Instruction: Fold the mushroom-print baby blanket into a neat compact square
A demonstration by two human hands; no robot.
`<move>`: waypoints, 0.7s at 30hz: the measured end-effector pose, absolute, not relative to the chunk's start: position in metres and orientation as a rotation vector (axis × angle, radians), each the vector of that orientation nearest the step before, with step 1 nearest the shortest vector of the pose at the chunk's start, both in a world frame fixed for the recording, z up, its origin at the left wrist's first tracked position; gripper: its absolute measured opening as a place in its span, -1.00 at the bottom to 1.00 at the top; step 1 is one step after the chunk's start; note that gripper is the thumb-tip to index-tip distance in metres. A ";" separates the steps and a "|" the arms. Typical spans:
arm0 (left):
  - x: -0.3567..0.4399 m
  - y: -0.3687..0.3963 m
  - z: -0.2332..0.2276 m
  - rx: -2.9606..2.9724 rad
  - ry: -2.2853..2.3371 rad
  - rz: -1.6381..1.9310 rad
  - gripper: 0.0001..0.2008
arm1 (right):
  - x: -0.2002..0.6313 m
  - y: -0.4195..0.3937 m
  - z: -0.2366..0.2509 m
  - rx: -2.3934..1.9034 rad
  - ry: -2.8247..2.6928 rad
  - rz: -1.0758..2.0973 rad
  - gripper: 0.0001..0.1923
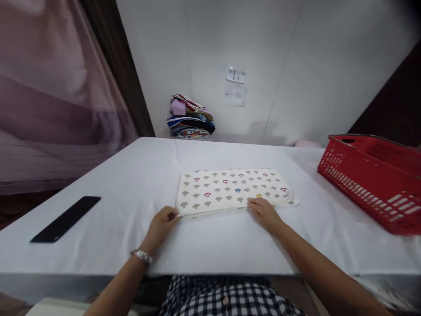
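A folded white cloth [223, 191] printed with small mushrooms lies flat in several layers on the white-covered table [226, 245]. At its near left corner, my left hand [163, 224] is closed, pinching the edge between thumb and fingers. My right hand [265, 213] grips the near edge right of the middle, its fingers on top and the thumb out of sight. The cloth's right end has rounded corners, with a lower layer sticking out a little.
To the right stands a red plastic basket [368, 180]. A long black flat object [66, 219] rests on the left. Behind the table's far edge is a stack of folded fabrics [190, 118] against the wall. A pinkish curtain [55, 87] hangs at left.
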State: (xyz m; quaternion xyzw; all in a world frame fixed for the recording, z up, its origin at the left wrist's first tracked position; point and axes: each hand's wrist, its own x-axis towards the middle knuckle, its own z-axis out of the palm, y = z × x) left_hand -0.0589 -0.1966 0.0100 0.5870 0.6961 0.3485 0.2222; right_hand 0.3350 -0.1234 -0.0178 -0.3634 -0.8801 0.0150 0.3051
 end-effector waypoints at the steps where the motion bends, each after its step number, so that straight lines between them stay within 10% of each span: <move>1: -0.060 -0.198 0.012 1.626 1.908 0.951 -0.77 | 0.355 -0.122 -0.020 -1.011 -2.310 0.015 -0.72; 21: -0.048 -0.162 0.034 1.438 2.274 0.570 -0.37 | 0.463 -0.071 -0.009 -2.125 -1.579 0.291 -0.52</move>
